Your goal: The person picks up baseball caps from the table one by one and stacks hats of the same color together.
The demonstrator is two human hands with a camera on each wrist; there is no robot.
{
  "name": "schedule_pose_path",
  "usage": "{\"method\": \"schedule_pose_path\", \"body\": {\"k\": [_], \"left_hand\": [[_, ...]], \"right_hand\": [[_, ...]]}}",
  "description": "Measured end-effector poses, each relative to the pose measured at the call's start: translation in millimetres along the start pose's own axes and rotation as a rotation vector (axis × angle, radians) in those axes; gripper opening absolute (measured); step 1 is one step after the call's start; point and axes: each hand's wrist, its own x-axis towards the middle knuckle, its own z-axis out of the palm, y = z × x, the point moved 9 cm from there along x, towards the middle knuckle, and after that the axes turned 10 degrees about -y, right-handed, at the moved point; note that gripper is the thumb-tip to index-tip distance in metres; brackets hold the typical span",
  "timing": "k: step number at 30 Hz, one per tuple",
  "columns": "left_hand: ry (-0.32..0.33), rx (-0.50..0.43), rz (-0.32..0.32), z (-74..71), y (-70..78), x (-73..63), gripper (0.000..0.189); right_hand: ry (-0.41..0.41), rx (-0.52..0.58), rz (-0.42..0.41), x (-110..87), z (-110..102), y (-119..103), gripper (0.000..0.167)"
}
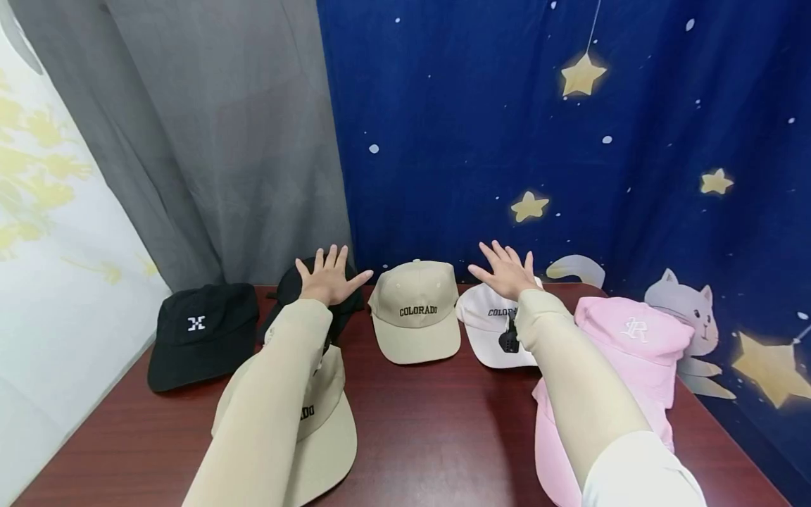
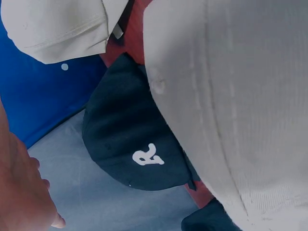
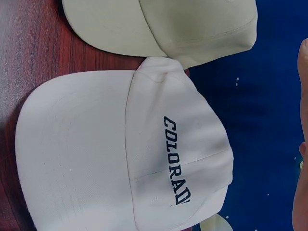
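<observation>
Left hand (image 1: 324,283) and right hand (image 1: 507,273), each grip released, extend either side of the beige cap (image 1: 416,290), which sits between the R-marked black cap (image 2: 130,127) and white cap (image 1: 489,342), lettering (image 1: 418,310) frontward, apparently for legibility.

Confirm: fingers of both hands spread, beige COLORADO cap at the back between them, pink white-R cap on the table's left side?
Wrong side: the pink white-R cap is on the right side of the table, per the head view. Left hand and right hand have fingers spread, beige COLORADO cap at the back between them.
</observation>
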Motion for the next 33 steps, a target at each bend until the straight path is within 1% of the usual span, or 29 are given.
{"method": "schedule_pose_path", "body": {"k": [4, 8, 13, 17, 23, 28, 33], "left_hand": [[-0.01, -0.007, -0.003, 3.4, -0.6, 0.5, 0.087], [-0.012, -0.014, -0.001, 6.9, -1.3, 4.7, 0.088], [0.0, -0.052, 0.017, 4.6, 1.7, 11.2, 0.09], [0.002, -0.101, 0.037, 2.7, 6.8, 12.9, 0.093], [-0.005, -0.15, 0.068, 6.7, 11.9, 14.1, 0.095], [-0.028, -0.24, 0.113, 14.6, 18.3, 14.2, 0.095], [-0.042, -0.311, 0.157, 24.0, 28.4, 16.5, 0.097]], "right_hand": [[0.004, 0.002, 0.0, 1.7, 3, 4, 0.073], [0.014, 0.013, 0.003, 3.9, 5, 7, 0.075], [0.055, 0.085, -0.012, 8.9, 2, 7, 0.076], [0.074, 0.14, -0.02, 12.8, 1, 9, 0.077], [0.063, 0.193, -0.06, 15.5, 7, 9, 0.077], [0.047, 0.274, -0.052, 16.3, 15, 4, 0.077], [0.017, 0.338, -0.042, 17.7, 28, -6, 0.078]]}}
